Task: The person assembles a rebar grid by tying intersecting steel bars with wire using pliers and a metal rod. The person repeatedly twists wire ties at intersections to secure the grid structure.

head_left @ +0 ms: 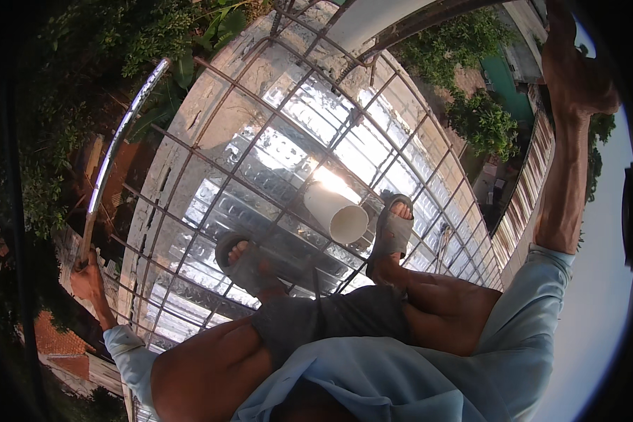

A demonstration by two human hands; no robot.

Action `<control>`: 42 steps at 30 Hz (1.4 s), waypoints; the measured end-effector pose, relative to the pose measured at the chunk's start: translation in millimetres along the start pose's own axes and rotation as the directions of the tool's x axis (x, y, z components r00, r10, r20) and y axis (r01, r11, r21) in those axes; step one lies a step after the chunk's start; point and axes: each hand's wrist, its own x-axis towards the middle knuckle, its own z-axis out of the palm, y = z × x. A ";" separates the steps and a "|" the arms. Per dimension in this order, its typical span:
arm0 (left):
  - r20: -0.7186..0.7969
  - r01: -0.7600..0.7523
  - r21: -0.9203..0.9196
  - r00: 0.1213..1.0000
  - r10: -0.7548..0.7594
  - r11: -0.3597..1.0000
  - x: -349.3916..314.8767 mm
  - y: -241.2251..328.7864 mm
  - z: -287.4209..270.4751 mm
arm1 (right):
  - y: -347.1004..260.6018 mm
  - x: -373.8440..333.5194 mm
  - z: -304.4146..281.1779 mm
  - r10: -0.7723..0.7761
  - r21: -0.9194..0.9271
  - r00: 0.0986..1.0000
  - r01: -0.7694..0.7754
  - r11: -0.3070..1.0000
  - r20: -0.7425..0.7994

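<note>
At the far left, my left hand [88,283] is closed around the brown lower end of a long, thin bar [112,151]. Its upper length is shiny silver, and it rises past the edge of the slab. My right hand [580,74] is raised high at the right; it lies in shade at the picture's rim, so whether it grips anything is hidden. My sandalled feet stand on a grid of rusty rebar [264,126] over shiny corrugated metal decking [295,151]. Between the feet, a short white pipe [335,211] stands up through the grid.
The concrete edge [190,123] of the raised slab runs along the left, with trees and roofs far below. A pale beam [373,24] crosses at the top. To the right lie more trees [482,123] and a corrugated roof [527,179].
</note>
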 end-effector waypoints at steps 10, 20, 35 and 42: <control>0.653 0.141 -0.037 0.753 -0.083 0.989 -245.7 -15.9 28.5 | -37.7 -244.8 -31.9 -0.106 0.078 -0.053 -0.381 0.921 0.993; 0.888 0.186 -0.052 0.458 -0.040 0.981 -289.6 -54.6 21.7 | -90.5 -468.3 -211.5 0.256 -0.516 -0.449 -0.711 0.478 0.856; 0.937 0.289 -0.094 0.349 -0.013 0.953 -311.6 -46.6 -41.4 | -126.2 -40.8 -185.9 0.197 -0.473 -0.442 -0.695 0.541 0.875; 0.948 0.281 -0.163 0.311 0.071 0.946 -303.7 -28.5 -26.6 | -129.3 12.7 -183.0 0.240 -0.391 -0.309 -0.759 0.520 0.920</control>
